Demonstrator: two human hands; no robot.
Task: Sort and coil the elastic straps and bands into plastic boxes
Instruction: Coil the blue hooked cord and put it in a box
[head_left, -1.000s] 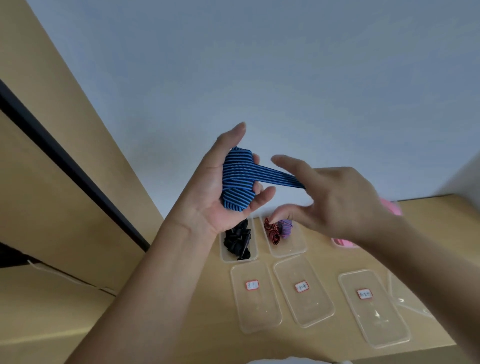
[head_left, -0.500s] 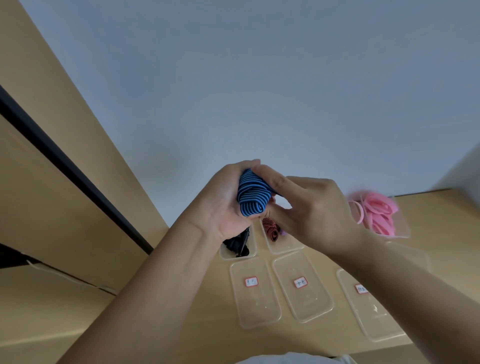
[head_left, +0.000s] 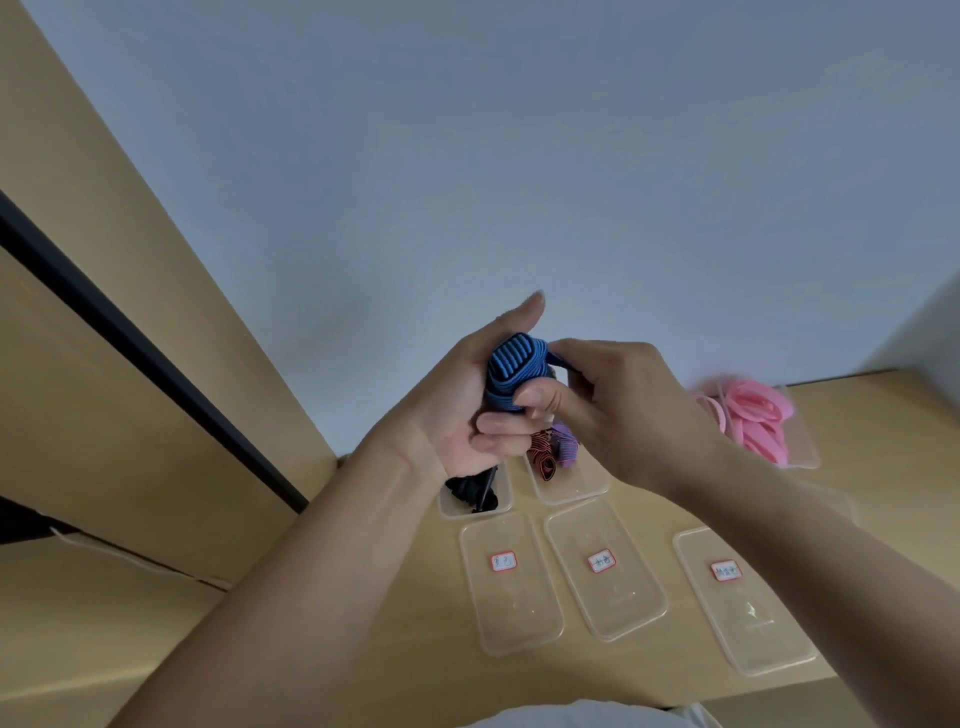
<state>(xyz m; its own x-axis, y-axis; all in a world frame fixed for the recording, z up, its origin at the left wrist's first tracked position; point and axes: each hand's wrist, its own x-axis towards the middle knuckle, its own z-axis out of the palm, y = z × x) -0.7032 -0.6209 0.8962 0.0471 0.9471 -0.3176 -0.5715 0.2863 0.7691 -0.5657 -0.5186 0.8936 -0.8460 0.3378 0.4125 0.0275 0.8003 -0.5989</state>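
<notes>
as the left hand (head_left: 457, 415) is curling its fingers round the blue-and-black striped strap (head_left: 511, 371), thumb sticking up behind it, the right hand (head_left: 623, 415) is pinching the outer turn between thumb and forefinger. strap is sitting as a fat coil, held up in the air above the wooden table (head_left: 363, 649), touching no box.

step in hand, as i am reading it: finishing the coil and locking the loose end. doing it well is meaning holding tension on that last turn, tucking the end under a neighbouring wrap, and not easing the left grip until the tuck is biting. elastic is wanting to spring open; a slack pinch is risking the whole roll unwinding.

around: box of black bands (head_left: 448, 509) lying directly under the left wrist, partly hidden. beside it the box of coiled straps (head_left: 576, 491) is holding a red-and-black coil (head_left: 543, 460) and a purple coil (head_left: 567, 448); looking like the likely home for the blue one, though that is my guess. pink bands (head_left: 753, 415) are heaping in a clear box (head_left: 804, 452) far right. three clear labelled lids (head_left: 608, 603) are lying flat nearer the person; writing on them too small to read.

in the way: the person's own hands are hanging over the two far boxes, and the coils already inside are leaving only part of the floor free.
</notes>
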